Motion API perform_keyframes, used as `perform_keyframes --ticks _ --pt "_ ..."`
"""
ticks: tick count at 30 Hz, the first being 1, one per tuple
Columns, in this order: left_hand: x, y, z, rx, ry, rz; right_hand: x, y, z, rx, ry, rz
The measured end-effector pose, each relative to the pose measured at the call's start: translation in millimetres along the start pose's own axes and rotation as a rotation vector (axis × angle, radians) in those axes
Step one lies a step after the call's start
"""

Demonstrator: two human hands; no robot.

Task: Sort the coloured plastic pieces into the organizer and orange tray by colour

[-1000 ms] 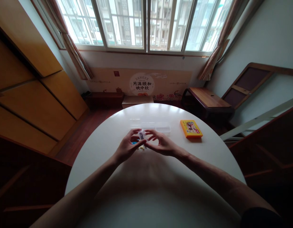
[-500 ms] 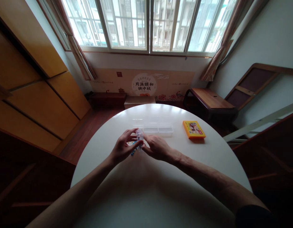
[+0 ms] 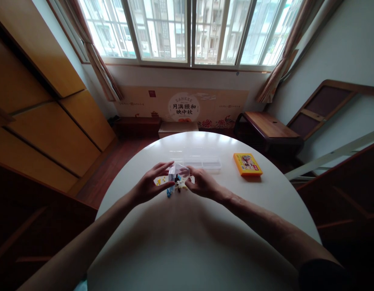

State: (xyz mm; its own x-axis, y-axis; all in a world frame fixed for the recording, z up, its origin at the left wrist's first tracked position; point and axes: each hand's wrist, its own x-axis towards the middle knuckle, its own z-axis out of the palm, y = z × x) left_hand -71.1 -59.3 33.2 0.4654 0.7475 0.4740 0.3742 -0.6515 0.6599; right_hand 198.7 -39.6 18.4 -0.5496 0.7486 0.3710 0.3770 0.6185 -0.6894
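Holding the small clear box point(image 3: 171, 174) between thumb and fingertips, your left hand point(image 3: 152, 180) has it from one side, the grip spread about as wide as the box. Your right hand point(image 3: 205, 184) is half curled at the edge of what looks like its raised lid point(image 3: 182, 169); you can't tell from here whether the fingers pinch it. Nearest you on the white table point(image 3: 187, 250) lie blue pieces point(image 3: 169, 194), with pale pieces point(image 3: 184, 187) and yellow pieces point(image 3: 161, 180) around the box. Dark pieces point(image 3: 177, 179) show there too, though whether inside or behind it is unclear. You seem to be at the opening or emptying step, so the next move calls for a steady left hold and a light right touch on that lid. Beyond sits a long clear tray point(image 3: 211, 165), with an orange-yellow box point(image 3: 248, 164) to its right, and past the table a printed board point(image 3: 156, 101) below the window point(image 3: 162, 32)
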Motion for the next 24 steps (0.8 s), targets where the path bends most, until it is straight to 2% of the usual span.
perform_keyframes --ticks 4,7,14,18,24 --pt "4 -5 -11.7 0.087 -0.12 0.106 0 15 1 0.19 0.059 -0.008" --pt "7 0 -16.4 0.185 -0.173 0.167 -1 24 0 0.248 0.089 0.017" --pt "18 19 -22.5 0.367 -0.304 0.297 -4 33 -3 0.222 0.13 0.047" --pt "23 31 -23.6 0.458 -0.367 0.323 -6 33 -6 0.211 0.143 0.039" --pt "26 36 -23.6 0.499 -0.371 0.347 -10 34 -11 0.191 0.159 0.002"
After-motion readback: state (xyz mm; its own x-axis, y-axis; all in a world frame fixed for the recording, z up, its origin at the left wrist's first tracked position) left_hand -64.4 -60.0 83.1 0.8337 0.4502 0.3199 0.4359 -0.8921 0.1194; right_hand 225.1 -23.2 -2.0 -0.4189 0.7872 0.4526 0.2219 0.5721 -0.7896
